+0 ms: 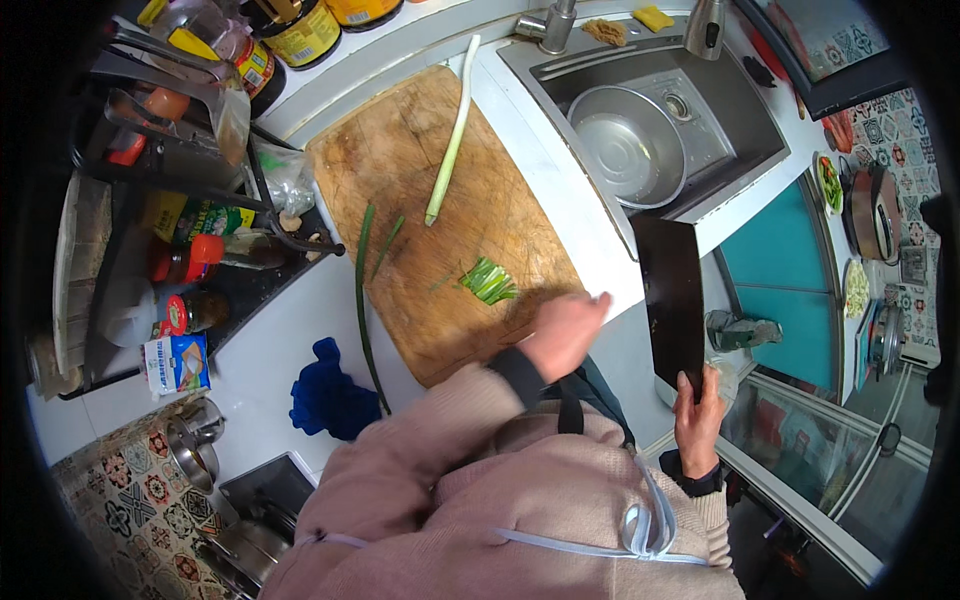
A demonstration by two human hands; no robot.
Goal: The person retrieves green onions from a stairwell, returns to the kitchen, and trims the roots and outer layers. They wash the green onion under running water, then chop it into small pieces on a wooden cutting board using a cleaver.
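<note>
My left hand [566, 334], blurred, is over the near right edge of the wooden cutting board [390, 135]; whether it holds anything cannot be told. In my right hand [697, 427], off to the right of the board, is a broad dark cleaver [667, 300], its blade pointing away from me. A small pile of cut green onion [487, 281] lies on the board. Farther up rests a long spring onion stalk [454, 135], white at its far end, which reaches past the board's edge. A short green leaf piece [387, 247] and a long green leaf [361, 300] lie at the left side.
Right of the board, a metal pot [628, 146] stands in the sink [720, 90] beneath the faucet [556, 30]. A black rack [180, 184] with jars and utensils stands left. A blue cloth [330, 394] lies on the white counter [292, 300]. Sauce bottles [300, 37] line the back ledge.
</note>
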